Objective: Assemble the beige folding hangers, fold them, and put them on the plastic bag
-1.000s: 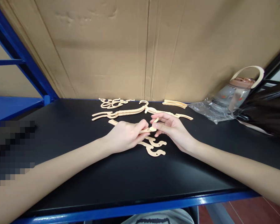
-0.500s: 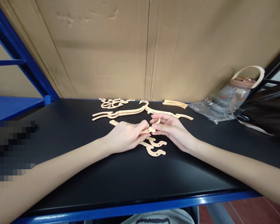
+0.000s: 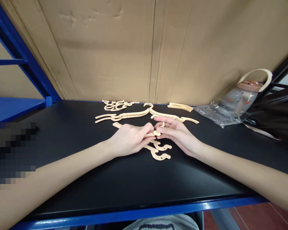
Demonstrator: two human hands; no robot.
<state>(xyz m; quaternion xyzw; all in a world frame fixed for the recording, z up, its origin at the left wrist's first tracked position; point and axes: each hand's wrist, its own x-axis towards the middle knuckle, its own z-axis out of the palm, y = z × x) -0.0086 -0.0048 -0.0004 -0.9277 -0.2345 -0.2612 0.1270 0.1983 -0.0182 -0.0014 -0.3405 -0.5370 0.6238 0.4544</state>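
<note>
My left hand (image 3: 131, 139) is closed round a cream plastic hanger arm (image 3: 116, 125), whose far end sticks out past my knuckles. My right hand (image 3: 176, 132) pinches a small cream hook piece (image 3: 162, 124) and meets the left hand's fingertips at the arm's near end. Both hands rest on the black shelf top (image 3: 86, 179). Two more cream hanger arms (image 3: 160, 155) lie just below the hands. An assembled cream hanger (image 3: 124, 115) lies flat behind them.
Loose cream parts (image 3: 116, 104) and a stack of thin strips (image 3: 180, 106) lie near the cardboard back wall (image 3: 144, 51). A clear bottle with a handle (image 3: 242, 94) in a plastic bag and a dark bag (image 3: 276, 111) sit at right. Blue rack frame (image 3: 21, 54) at left.
My right hand's fingers have closed in on the hook piece and drawn up against the left hand's fingertips. The left hand has stayed put.
</note>
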